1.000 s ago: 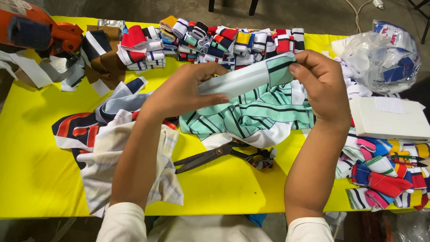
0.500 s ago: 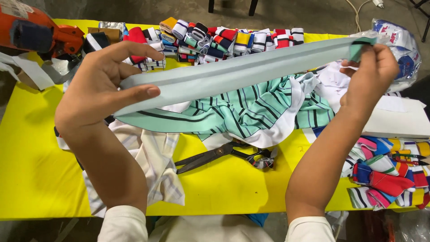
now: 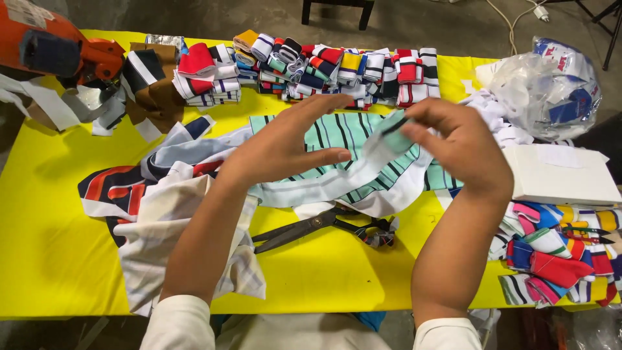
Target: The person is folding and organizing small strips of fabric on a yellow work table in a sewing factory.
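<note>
Nearest the camera, black scissors (image 3: pixel 317 225) lie flat on the yellow table (image 3: pixel 52 259), untouched, blades pointing left, just below both forearms. Left of them sits a loose heap of cut cloth pieces (image 3: pixel 162 214).

Above that, both hands work one pale mint fabric strip (image 3: pixel 363 170). Right hand (image 3: pixel 460 152) pinches the strip's upper end, fingers curled round a small folded bit with a dark stripe. Left hand (image 3: pixel 285 146) is spread, fingers out flat, thumb and palm resting against the strip lower down; not clenched. The strip's long axis runs diagonally, low-left to high-right, sagging between the hands and trailing onto the striped green fabric (image 3: pixel 337 136) underneath. Right hand has the free end, so it is nearer the working point.

Farther back, a row of folded colourful strips (image 3: pixel 324 71) lines the table edge; a plastic bag (image 3: pixel 551 84) sits far right.
</note>
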